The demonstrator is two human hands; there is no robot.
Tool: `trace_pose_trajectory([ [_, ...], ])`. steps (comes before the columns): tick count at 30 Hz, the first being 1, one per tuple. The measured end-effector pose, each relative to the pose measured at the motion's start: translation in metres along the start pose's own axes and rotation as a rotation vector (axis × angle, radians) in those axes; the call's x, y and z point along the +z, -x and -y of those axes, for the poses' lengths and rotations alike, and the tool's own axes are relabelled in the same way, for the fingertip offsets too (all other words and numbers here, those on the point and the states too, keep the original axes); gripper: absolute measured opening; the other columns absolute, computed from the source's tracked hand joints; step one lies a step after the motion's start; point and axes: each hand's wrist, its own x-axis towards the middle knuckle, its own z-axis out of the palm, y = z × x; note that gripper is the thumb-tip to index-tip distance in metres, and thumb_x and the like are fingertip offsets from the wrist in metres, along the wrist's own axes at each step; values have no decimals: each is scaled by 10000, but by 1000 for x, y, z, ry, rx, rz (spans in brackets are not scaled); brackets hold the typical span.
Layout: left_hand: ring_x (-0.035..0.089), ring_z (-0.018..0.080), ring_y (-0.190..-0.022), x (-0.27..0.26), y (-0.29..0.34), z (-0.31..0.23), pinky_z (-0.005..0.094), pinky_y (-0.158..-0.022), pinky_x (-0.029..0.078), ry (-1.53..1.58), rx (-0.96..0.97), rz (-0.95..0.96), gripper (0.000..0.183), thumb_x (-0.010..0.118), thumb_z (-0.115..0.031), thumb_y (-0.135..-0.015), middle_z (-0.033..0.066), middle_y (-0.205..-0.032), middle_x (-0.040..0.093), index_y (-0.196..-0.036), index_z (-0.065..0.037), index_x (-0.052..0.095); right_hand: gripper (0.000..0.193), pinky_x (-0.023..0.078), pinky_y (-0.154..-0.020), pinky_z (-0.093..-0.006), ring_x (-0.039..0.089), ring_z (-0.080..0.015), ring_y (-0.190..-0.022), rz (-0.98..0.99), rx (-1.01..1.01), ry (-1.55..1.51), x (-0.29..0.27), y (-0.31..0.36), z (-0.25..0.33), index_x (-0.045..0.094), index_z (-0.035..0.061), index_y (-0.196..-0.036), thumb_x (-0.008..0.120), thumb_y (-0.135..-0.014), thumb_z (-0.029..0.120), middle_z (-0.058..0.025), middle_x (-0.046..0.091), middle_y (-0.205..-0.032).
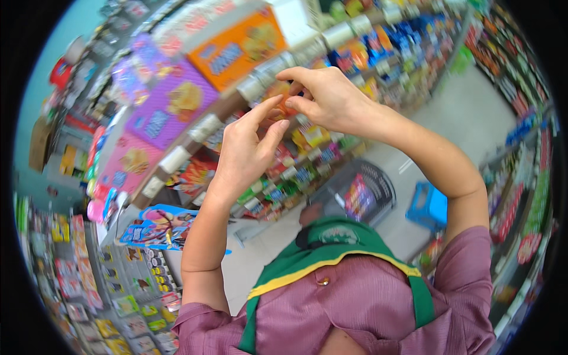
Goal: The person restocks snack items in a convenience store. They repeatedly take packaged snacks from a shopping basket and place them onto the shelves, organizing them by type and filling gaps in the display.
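Note:
My left hand [244,151] is raised in front of the shelf unit, thumb and fingers curved apart with nothing visible between them. Just to its right, my right hand [332,99] is also up, its index finger and thumb spread in a loose curve and apparently holding nothing. The fingertips of both hands come close together without a clear touch. Nearest to them on the top shelf stand an orange snack box [236,47], a purple snack box [173,108] and a pink snack box [127,161]. Below the hands, coloured snack packets [309,137] fill the lower shelves, partly hidden and blurred.
A dark shopping basket [387,188] with a purple and red packet [360,198] inside is below, beyond my green apron [331,242]. On the floor at right stands a blue plastic stool [427,204]. Stocked shelves [532,177] line the right; hanging goods [118,278] fill the left.

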Motion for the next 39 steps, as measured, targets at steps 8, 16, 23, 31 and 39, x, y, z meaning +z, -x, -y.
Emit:
trace_pose_trajectory([
  [8,647,188,-860,154,5,111,309,-751,504,-13,-284,478,382,622,-170,-870,159,-999,672,-1196,19,560,332,506,-719,-429,634,-391,-805,48,538,-44,44,154,-126,575,-73,-1068,614,-783,93,-255,643,-827],
  [16,659,233,-853,324,76,235,328,-753,502,-22,-488,880,353,629,-224,-855,165,-957,680,-1131,-4,610,354,510,-746,-396,655,-355,-804,-5,1211,-229,135,329,-220,601,-48,-1082,642,-773,121,-222,661,-829],
  [23,646,152,-685,455,137,325,293,-626,504,-73,-707,1151,356,625,-258,-855,104,-839,677,-1107,-6,627,452,507,-769,-367,661,-320,-856,55,1667,-321,258,459,-298,593,-31,-1137,681,-759,200,-213,670,-908],
  [31,597,122,-633,586,218,469,264,-588,523,49,-850,1158,284,573,-203,-891,64,-808,645,-1087,-8,635,396,482,-864,-408,609,-386,-976,-109,1913,-228,405,572,-403,625,1,-1076,612,-750,225,-243,641,-1003],
  [39,571,118,-752,676,239,542,262,-647,530,168,-1158,1223,426,571,-182,-899,46,-888,576,-1291,-35,493,482,478,-865,-434,600,-418,-971,-216,2126,27,472,643,-529,512,-68,-1055,634,-765,298,-301,601,-1007],
])
